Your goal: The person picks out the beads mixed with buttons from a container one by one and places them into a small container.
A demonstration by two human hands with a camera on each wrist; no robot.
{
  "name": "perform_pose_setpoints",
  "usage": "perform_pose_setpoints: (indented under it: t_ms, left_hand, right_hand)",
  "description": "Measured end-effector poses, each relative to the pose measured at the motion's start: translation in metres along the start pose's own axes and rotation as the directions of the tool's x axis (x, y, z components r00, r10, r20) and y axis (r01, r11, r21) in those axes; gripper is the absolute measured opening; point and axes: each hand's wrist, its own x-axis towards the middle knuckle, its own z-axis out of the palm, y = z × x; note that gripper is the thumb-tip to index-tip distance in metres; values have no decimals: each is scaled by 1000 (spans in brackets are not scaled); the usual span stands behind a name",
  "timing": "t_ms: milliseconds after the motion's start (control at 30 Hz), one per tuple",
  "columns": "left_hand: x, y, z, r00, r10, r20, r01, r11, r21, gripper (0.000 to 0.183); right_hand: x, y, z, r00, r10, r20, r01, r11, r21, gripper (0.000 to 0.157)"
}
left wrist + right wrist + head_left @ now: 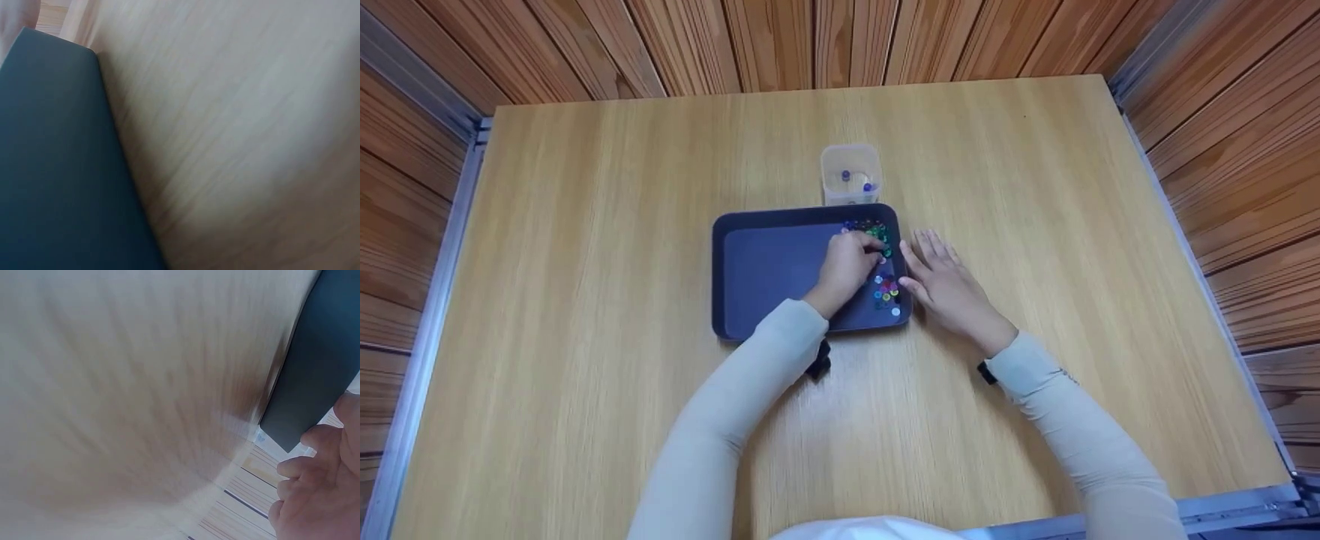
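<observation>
A dark blue tray (765,277) holds small, round, bead-like pieces (886,289) in several colours along its right side. My left hand (844,266) reaches over the tray's near edge, fingers bent down among the pieces. Its thumb and forefinger are at a pale piece (883,261), just below a green cluster (877,230); I cannot tell whether they pinch one. My right hand (949,289) lies beside the tray with its fingers extended, thumb and forefinger at the right rim. In the right wrist view, those fingers (295,467) show near the tray's outer wall (309,365).
Just behind the tray stands a clear plastic container (851,161) with a few blue-purple pieces inside. The tray sits on a wooden table (607,262), with plank walls (780,45) and metal rails (427,322) around it. A dark device (819,361) shows at the left wrist.
</observation>
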Motion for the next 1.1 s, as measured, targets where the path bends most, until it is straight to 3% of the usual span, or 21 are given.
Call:
perform_pose_setpoints:
  t_ms: [133,233,300,400,533,700,767,833,933,1000,1100]
  left_hand:
    - [-1,-1,-3,998,-65,-19,62,987,-147,16]
    - [-1,-2,-8,990,-140,-22,126,940,-318,14]
    - [-2,-3,-14,982,-189,6,172,879,-445,16]
    - [-2,-4,-25,969,-240,63,228,763,-604,22]
    - [-1,-2,-41,955,-277,109,267,633,-727,25]
    - [3,0,-60,945,-308,112,267,527,-807,25]
    - [6,1,-66,944,-314,99,254,504,-825,26]
    - [10,2,-72,946,-314,81,239,506,-828,26]
    - [17,6,-82,954,-299,38,208,560,-802,26]
    - [21,9,-87,959,-283,-4,182,627,-758,23]
    - [27,14,-95,962,-262,-75,154,751,-642,19]
  right_hand:
    - [0,0,1,1000,9,9,-8,1000,-11,63]
    - [0,0,1,1000,19,18,-19,1000,-16,63]
    - [0,0,1,999,27,24,-27,1000,-16,63]
    - [0,0,0,999,34,29,-33,999,-18,63]
    - [-1,-1,-1,999,36,27,-35,999,-11,63]
    - [-2,-1,-1,999,27,17,-27,1000,-1,63]
    - [-1,-1,-1,1000,24,12,-24,1000,0,63]
    - [-1,-1,-1,1000,23,7,-23,1000,-2,63]
    - [-1,-1,0,999,31,13,-31,999,-10,64]
    - [-1,-1,0,999,36,20,-36,999,-14,64]
    - [0,-2,-1,999,43,32,-42,999,-17,64]
